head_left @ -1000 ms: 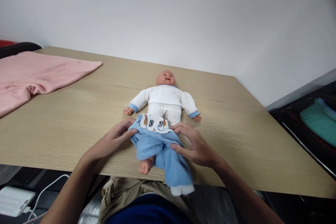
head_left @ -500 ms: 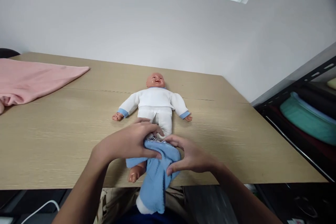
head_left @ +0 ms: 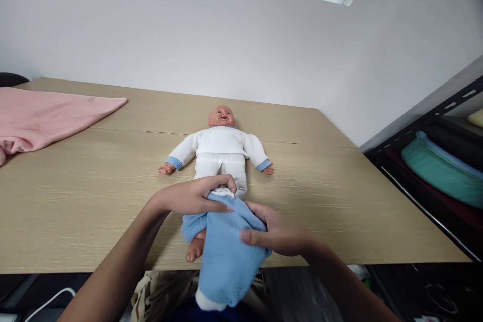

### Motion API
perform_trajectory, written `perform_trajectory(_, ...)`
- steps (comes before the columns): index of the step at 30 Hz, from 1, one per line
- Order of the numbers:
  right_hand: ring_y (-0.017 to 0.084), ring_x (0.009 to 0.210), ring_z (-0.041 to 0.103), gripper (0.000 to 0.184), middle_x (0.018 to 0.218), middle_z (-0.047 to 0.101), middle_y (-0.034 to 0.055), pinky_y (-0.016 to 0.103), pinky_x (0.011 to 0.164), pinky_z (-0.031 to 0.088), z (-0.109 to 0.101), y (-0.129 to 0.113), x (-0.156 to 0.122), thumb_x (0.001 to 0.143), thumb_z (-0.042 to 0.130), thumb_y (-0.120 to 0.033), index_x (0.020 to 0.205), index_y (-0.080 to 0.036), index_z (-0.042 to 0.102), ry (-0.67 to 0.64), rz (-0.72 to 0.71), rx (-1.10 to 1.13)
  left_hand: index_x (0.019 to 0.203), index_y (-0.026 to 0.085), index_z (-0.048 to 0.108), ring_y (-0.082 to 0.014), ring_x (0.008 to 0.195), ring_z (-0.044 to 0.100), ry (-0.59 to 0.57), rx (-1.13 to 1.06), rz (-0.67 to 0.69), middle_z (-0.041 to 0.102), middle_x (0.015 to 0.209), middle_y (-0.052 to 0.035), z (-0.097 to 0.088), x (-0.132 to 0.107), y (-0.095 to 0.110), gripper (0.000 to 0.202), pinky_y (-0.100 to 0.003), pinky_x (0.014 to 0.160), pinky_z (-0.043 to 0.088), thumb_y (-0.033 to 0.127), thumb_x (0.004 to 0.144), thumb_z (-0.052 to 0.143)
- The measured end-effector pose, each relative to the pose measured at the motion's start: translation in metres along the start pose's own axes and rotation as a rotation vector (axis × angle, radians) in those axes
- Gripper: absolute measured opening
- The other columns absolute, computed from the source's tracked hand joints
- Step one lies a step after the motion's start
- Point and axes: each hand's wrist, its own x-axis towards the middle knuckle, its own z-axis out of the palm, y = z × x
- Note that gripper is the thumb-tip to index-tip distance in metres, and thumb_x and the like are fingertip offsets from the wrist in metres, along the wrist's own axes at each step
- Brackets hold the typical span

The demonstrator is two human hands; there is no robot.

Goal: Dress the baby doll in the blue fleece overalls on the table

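Note:
A baby doll in a white top and white trousers with blue cuffs lies on its back, head away from me. Over its lower legs I hold a light-blue fleecy garment with a white tip that hangs past the table's front edge. My left hand grips the garment's upper rim, its thumb on the outside and its fingers curled at the whitish inside. My right hand pinches the right side of the same cloth, thumb on top. One bare doll foot shows at the left; the other is hidden.
A pink cloth lies at the table's left. At the right stands a black metal rack with folded teal fabric. Behind the wooden table rises a pale wall. A white cable hangs at lower left.
The blue garment is spread wider and flatter, its bunched folds smoothed out. My right hand has shifted slightly right and down; my left fingers curl more at the rim.

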Motion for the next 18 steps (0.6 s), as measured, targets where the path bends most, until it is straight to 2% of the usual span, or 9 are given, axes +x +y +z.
perform_trajectory(3, 0.017, 0.075, 0.059, 0.045, 0.082, 0.065, -0.0026, 0.030, 0.074, 0.050, -0.007, -0.005, -0.005, 0.080, 0.090, -0.060, 0.101, -0.022, 0.077, -0.144, 0.083, -0.103, 0.103, 0.021, 0.074, -0.0224, 0.090, 0.065, -0.102, -0.007, 0.079, 0.069, 0.093, -0.0020, -0.002, 0.001, -0.003, 0.034, -0.027, 0.079, 0.052, 0.050, 0.087, 0.084)
perform_trajectory(5, 0.016, 0.076, 0.057, 0.039, 0.084, 0.063, -0.0021, 0.029, 0.075, 0.048, -0.007, -0.008, -0.006, 0.081, 0.090, -0.055, 0.088, -0.020, 0.075, -0.147, 0.008, -0.160, 0.092, 0.021, 0.075, -0.0244, 0.091, 0.065, -0.157, 0.004, 0.126, 0.069, 0.087, -0.0016, -0.003, 0.002, -0.005, 0.039, -0.028, 0.082, 0.053, 0.054, 0.078, 0.092)
perform_trajectory(6, 0.017, 0.081, 0.058, 0.037, 0.090, 0.065, -0.0010, 0.029, 0.077, 0.048, -0.006, -0.009, -0.005, 0.083, 0.089, -0.053, 0.089, -0.019, 0.074, -0.134, -0.057, -0.166, 0.090, 0.021, 0.074, -0.0251, 0.093, 0.064, -0.173, 0.011, 0.139, 0.068, 0.087, -0.0014, -0.003, 0.003, -0.006, 0.040, -0.029, 0.085, 0.053, 0.054, 0.077, 0.092)
perform_trajectory(8, 0.016, 0.083, 0.056, 0.037, 0.096, 0.064, 0.0000, 0.028, 0.077, 0.047, -0.005, -0.007, -0.003, 0.090, 0.083, -0.053, 0.098, -0.019, 0.073, -0.100, -0.154, -0.126, 0.095, 0.020, 0.072, -0.0253, 0.098, 0.063, -0.182, 0.017, 0.142, 0.068, 0.091, -0.0021, -0.003, 0.003, -0.007, 0.035, -0.030, 0.090, 0.053, 0.052, 0.086, 0.085)
perform_trajectory(10, 0.013, 0.077, 0.050, 0.041, 0.089, 0.060, -0.0019, 0.025, 0.071, 0.045, -0.005, -0.001, 0.001, 0.096, 0.076, -0.058, 0.107, -0.019, 0.072, -0.071, -0.146, -0.016, 0.103, 0.019, 0.068, -0.0241, 0.100, 0.063, -0.174, -0.001, 0.115, 0.067, 0.098, -0.0034, -0.003, 0.003, -0.009, 0.027, -0.030, 0.092, 0.053, 0.045, 0.097, 0.073)
perform_trajectory(12, 0.013, 0.077, 0.053, 0.046, 0.090, 0.061, -0.0022, 0.025, 0.073, 0.047, -0.006, 0.005, 0.002, 0.096, 0.076, -0.060, 0.118, -0.020, 0.071, -0.083, -0.077, 0.110, 0.109, 0.018, 0.064, -0.0226, 0.099, 0.063, -0.167, -0.035, 0.079, 0.065, 0.101, -0.0043, -0.004, 0.003, -0.012, 0.022, -0.029, 0.092, 0.053, 0.039, 0.101, 0.065)
perform_trajectory(14, 0.017, 0.090, 0.064, 0.059, 0.104, 0.069, 0.0005, 0.027, 0.083, 0.053, -0.006, 0.009, 0.002, 0.086, 0.088, -0.056, 0.132, -0.023, 0.069, -0.133, 0.007, 0.202, 0.112, 0.018, 0.062, -0.0228, 0.102, 0.063, -0.160, -0.058, 0.046, 0.065, 0.105, -0.0050, -0.004, 0.001, -0.015, 0.021, -0.029, 0.095, 0.054, 0.037, 0.102, 0.063)
perform_trajectory(16, 0.023, 0.107, 0.070, 0.086, 0.116, 0.073, 0.0025, 0.032, 0.094, 0.057, -0.005, 0.007, 0.000, 0.068, 0.103, -0.045, 0.143, -0.027, 0.064, -0.174, 0.061, 0.259, 0.117, 0.018, 0.063, -0.0248, 0.110, 0.064, -0.151, -0.083, 0.015, 0.067, 0.113, -0.0065, -0.004, -0.001, -0.020, 0.026, -0.031, 0.101, 0.053, 0.038, 0.100, 0.065)
perform_trajectory(18, 0.029, 0.122, 0.069, 0.110, 0.128, 0.074, 0.0041, 0.038, 0.105, 0.057, -0.001, 0.002, -0.003, 0.053, 0.109, -0.034, 0.151, -0.030, 0.058, -0.130, 0.046, 0.284, 0.125, 0.019, 0.064, -0.0267, 0.115, 0.065, -0.140, -0.133, -0.007, 0.070, 0.119, -0.0072, -0.004, -0.002, -0.023, 0.035, -0.032, 0.104, 0.053, 0.041, 0.098, 0.069)
